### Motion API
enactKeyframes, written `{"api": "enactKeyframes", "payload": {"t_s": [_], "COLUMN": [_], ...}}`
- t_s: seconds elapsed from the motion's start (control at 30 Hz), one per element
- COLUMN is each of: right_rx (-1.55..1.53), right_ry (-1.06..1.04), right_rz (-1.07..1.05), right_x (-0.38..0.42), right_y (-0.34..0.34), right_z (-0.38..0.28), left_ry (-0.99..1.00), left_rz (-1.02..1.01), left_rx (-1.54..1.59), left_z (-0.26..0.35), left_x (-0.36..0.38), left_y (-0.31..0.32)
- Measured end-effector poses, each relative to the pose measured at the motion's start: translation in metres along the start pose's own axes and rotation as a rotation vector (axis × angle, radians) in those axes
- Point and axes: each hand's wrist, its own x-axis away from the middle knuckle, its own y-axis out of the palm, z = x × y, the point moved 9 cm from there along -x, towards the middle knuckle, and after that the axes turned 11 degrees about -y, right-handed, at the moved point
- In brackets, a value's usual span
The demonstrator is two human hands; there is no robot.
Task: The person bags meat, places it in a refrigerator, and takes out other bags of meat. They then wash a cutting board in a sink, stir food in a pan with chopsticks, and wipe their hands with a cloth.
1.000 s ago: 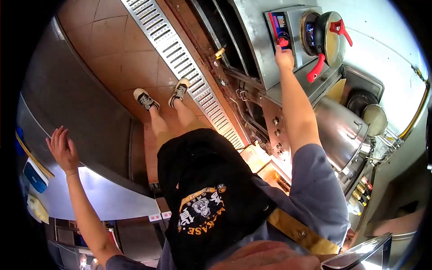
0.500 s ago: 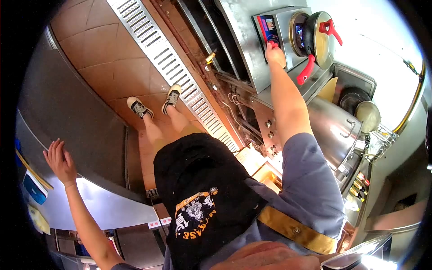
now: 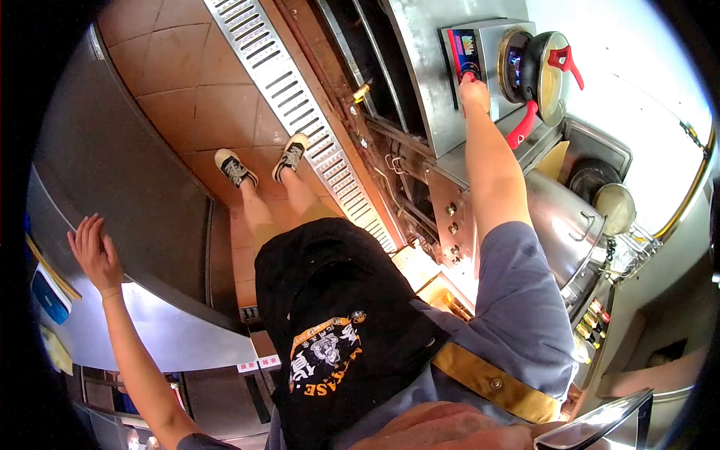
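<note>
My right hand [image 3: 474, 94] is at the control panel [image 3: 466, 49] of an induction cooker [image 3: 487, 36], its fingers closed on a small red knob [image 3: 469, 76]. On the cooker stands a black pot [image 3: 531, 67] with a glass lid [image 3: 555, 90], a red lid handle [image 3: 568, 61] and a long red side handle [image 3: 523, 126]. That side handle reaches close past my right forearm. Far to the left, my left hand [image 3: 96, 251] is held out with fingers extended and nothing in it, overlapping the edge of a steel counter [image 3: 172, 319] in this view.
A large steel stockpot [image 3: 559, 217] stands near my right arm, with a dark pan [image 3: 589, 166] and a round metal pan [image 3: 613, 210] behind it. Several bottles [image 3: 592, 322] sit farther right. A slotted drain grate [image 3: 292, 97] runs along the tiled floor [image 3: 176, 67] by my shoes [image 3: 236, 169].
The view has shifted slightly, so the cooker and pot appear a little right and lower. My right hand stays on the knob; my left hand is slightly higher and farther left in view.
</note>
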Motion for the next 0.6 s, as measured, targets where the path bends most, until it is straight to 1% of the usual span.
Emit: {"api": "enactKeyframes", "payload": {"t_s": [0.1,0.4,0.6], "right_rx": [0.002,0.009,0.022], "right_ry": [-0.045,-0.071,-0.086], "right_rz": [-0.018,0.007,0.013], "right_x": [0.001,0.0002,-0.0077], "right_y": [-0.0013,0.0,0.0075], "right_z": [-0.0039,-0.003,0.0014], "left_ry": [0.005,0.008,-0.018], "left_rz": [0.011,0.022,-0.015], "left_rx": [0.008,0.035,-0.007], "left_z": [0.0018,0.0019,-0.0011], "left_x": [-0.0006,0.0004,0.0], "left_y": [-0.0036,-0.0035,-0.0005]}}
